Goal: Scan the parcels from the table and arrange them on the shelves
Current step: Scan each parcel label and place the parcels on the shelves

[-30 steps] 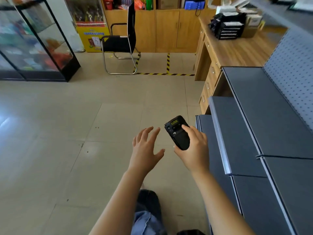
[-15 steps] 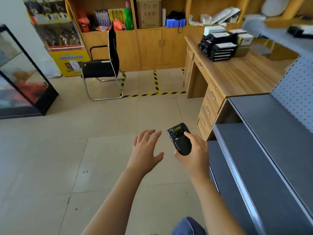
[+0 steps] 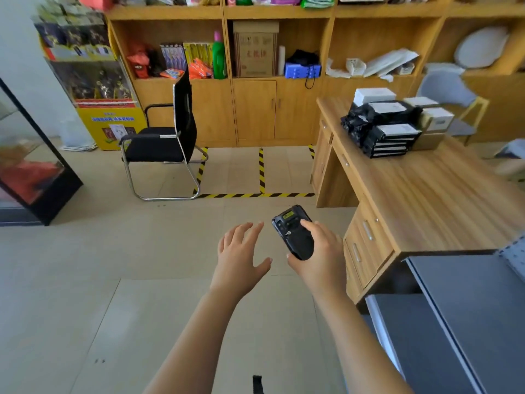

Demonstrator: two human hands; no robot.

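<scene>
Black parcels point(image 3: 382, 127) stacked on wooden counter point(image 3: 431, 194), ahead and right of both hands, well apart; right hand point(image 3: 318, 255) nearer, gripping scanner point(image 3: 294, 231); left hand point(image 3: 241, 254) empty, fingers spread; grey shelves point(image 3: 466, 308) low right, beside counter

Bright even light, blurred, bowed edges

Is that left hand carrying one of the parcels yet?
No, the left hand is empty with fingers spread, and the parcels sit on the wooden desk while the right hand grips the scanner.
</scene>
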